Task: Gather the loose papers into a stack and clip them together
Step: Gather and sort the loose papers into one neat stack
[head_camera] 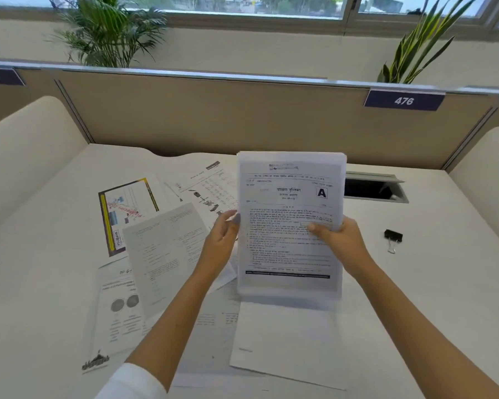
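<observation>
A small stack of printed papers [290, 249] stands nearly upright above the white desk [444, 283], top sheet marked with a large "A". My right hand [339, 243] grips its right edge, thumb on the front. My left hand [224, 240] lies against its left edge with the fingers spread. Several loose sheets remain on the desk: a colourful flyer [127, 214], a text page [164, 251], a page with two round pictures [117, 315], a worksheet [211, 185] and a blank sheet [285, 344] under the stack. A black binder clip [393, 239] lies to the right of my right hand.
A tan partition [213, 116] labelled 476 closes the desk's far side. A cable hatch [372, 188] is open at the back right. Cream side panels [18, 156] flank the desk. Plants [110, 33] stand behind the partition.
</observation>
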